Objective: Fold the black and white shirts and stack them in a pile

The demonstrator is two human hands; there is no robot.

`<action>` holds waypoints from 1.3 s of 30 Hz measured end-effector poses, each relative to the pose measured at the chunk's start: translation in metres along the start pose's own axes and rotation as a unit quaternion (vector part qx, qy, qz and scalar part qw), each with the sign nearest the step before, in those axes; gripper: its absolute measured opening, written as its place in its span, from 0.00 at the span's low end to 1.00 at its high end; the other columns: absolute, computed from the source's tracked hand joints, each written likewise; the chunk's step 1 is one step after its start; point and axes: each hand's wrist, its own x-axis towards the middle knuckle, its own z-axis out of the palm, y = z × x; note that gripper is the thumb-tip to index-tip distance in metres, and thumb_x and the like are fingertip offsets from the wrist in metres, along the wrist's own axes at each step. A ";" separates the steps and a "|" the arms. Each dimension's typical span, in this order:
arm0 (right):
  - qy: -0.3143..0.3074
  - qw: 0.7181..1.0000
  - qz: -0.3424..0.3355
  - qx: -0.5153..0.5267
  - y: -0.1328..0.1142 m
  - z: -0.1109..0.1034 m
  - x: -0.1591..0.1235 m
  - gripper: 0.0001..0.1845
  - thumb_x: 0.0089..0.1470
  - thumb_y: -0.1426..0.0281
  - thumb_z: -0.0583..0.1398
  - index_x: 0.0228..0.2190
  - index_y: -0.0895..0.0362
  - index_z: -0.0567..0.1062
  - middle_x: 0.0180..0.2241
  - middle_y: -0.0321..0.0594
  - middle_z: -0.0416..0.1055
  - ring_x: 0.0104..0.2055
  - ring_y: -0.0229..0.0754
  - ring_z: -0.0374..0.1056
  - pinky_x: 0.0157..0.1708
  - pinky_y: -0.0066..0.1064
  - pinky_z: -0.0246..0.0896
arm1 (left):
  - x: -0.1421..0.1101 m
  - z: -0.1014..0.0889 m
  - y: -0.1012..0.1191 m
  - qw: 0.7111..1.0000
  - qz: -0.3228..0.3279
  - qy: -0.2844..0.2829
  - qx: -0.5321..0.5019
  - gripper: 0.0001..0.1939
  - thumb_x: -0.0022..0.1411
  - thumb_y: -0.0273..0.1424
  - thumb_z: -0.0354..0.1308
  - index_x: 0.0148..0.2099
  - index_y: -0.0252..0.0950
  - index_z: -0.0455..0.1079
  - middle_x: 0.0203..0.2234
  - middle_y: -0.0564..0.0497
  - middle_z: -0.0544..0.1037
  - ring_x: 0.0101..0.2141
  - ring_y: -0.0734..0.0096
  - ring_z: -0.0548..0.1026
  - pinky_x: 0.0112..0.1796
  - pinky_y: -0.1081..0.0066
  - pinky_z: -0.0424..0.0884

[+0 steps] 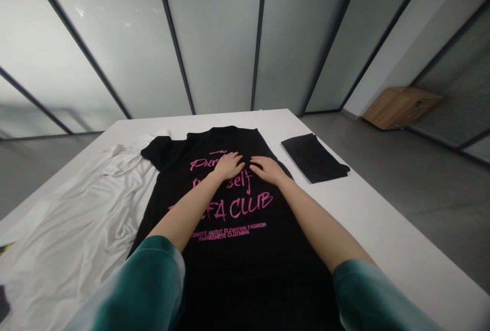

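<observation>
A black T-shirt (237,259) with pink lettering lies spread out on the white table, its collar at the far end. Flat on its upper chest rests my left hand (228,166), fingers stretched out over the lettering. My right hand (267,168) lies just beside it, also flat on the cloth with its fingers extended. The two hands are close together but apart. On the left the shirt's sleeve sticks out; the right sleeve is not spread out to the side. My forearms cover part of the print.
Rumpled white cloth (84,213) lies along the table's left side. A folded black garment (314,157) sits at the right edge of the white table (383,229). Frosted glass panels (218,40) stand behind. A wooden cabinet (398,107) is on the floor at the far right.
</observation>
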 end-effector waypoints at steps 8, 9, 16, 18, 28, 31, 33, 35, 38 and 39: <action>-0.017 0.998 0.052 -0.042 0.008 0.000 0.002 0.19 0.65 0.61 0.54 0.48 0.55 0.79 0.56 0.46 0.72 0.60 0.47 0.66 0.61 0.41 0.58 | -0.036 -0.022 -0.006 1.000 -0.018 -0.016 0.010 0.27 0.65 0.44 0.52 0.63 0.39 0.66 0.62 0.41 0.68 0.63 0.53 0.63 0.63 0.51 0.53; -0.017 0.997 0.055 -0.044 0.009 0.001 0.002 0.20 0.65 0.61 0.54 0.48 0.56 0.79 0.56 0.46 0.72 0.60 0.47 0.65 0.61 0.40 0.58 | -0.043 -0.024 -0.009 0.999 -0.030 -0.016 0.015 0.28 0.64 0.44 0.53 0.63 0.39 0.66 0.62 0.41 0.67 0.63 0.52 0.63 0.63 0.50 0.53; -0.027 0.994 0.061 -0.089 0.000 -0.001 0.001 0.19 0.66 0.61 0.53 0.48 0.57 0.77 0.55 0.48 0.71 0.56 0.49 0.68 0.56 0.39 0.61 | -0.084 -0.015 -0.027 0.991 -0.128 0.011 0.046 0.33 0.68 0.48 0.46 0.66 0.32 0.60 0.67 0.35 0.59 0.66 0.47 0.56 0.63 0.52 0.53; -0.049 0.991 0.060 -0.105 -0.003 -0.005 0.005 0.20 0.66 0.60 0.53 0.48 0.57 0.77 0.53 0.48 0.73 0.53 0.49 0.70 0.54 0.39 0.62 | -0.088 -0.011 -0.027 0.990 -0.132 0.020 0.040 0.33 0.68 0.48 0.45 0.67 0.32 0.60 0.67 0.35 0.59 0.67 0.48 0.55 0.63 0.52 0.53; -0.031 0.982 0.109 -0.151 0.021 -0.019 0.073 0.25 0.65 0.63 0.50 0.59 0.60 0.69 0.62 0.53 0.64 0.62 0.55 0.61 0.60 0.44 0.55 | -0.089 -0.007 -0.028 0.991 -0.126 0.046 0.011 0.31 0.68 0.47 0.47 0.66 0.37 0.62 0.66 0.39 0.61 0.66 0.48 0.57 0.63 0.51 0.54; -0.050 0.978 0.130 -0.154 0.031 -0.003 0.092 0.34 0.65 0.56 0.49 0.65 0.63 0.59 0.69 0.53 0.48 0.70 0.57 0.44 0.65 0.48 0.45 | -0.089 -0.007 -0.028 0.991 -0.122 0.046 0.004 0.31 0.68 0.47 0.47 0.66 0.35 0.62 0.66 0.38 0.61 0.66 0.48 0.56 0.63 0.51 0.54; -0.075 0.976 0.144 -0.147 0.037 0.007 0.101 0.38 0.65 0.52 0.48 0.66 0.64 0.56 0.70 0.53 0.44 0.72 0.56 0.39 0.66 0.48 0.41 | -0.090 -0.008 -0.028 0.992 -0.122 0.042 0.008 0.32 0.68 0.48 0.46 0.66 0.35 0.62 0.66 0.39 0.61 0.66 0.48 0.56 0.63 0.51 0.54; -0.098 0.973 0.158 -0.138 0.041 0.015 0.108 0.40 0.65 0.50 0.46 0.67 0.64 0.55 0.70 0.54 0.44 0.72 0.55 0.38 0.67 0.47 0.37 | -0.090 -0.009 -0.027 0.991 -0.124 0.037 0.012 0.32 0.68 0.48 0.46 0.66 0.36 0.61 0.66 0.39 0.61 0.66 0.49 0.56 0.63 0.52 0.54; -0.119 0.968 0.181 -0.128 0.048 0.021 0.112 0.42 0.65 0.48 0.43 0.68 0.65 0.53 0.70 0.55 0.42 0.72 0.55 0.38 0.67 0.48 0.36 | -0.091 -0.009 -0.025 0.991 -0.128 0.036 0.012 0.32 0.68 0.48 0.46 0.66 0.36 0.61 0.66 0.39 0.61 0.66 0.49 0.56 0.63 0.52 0.54; -0.121 0.967 0.188 -0.125 0.050 0.022 0.112 0.43 0.65 0.47 0.43 0.68 0.65 0.53 0.70 0.55 0.42 0.72 0.55 0.38 0.67 0.49 0.36 | -0.091 -0.009 -0.025 0.991 -0.128 0.037 0.011 0.32 0.68 0.48 0.46 0.66 0.36 0.61 0.66 0.40 0.61 0.66 0.48 0.56 0.63 0.52 0.54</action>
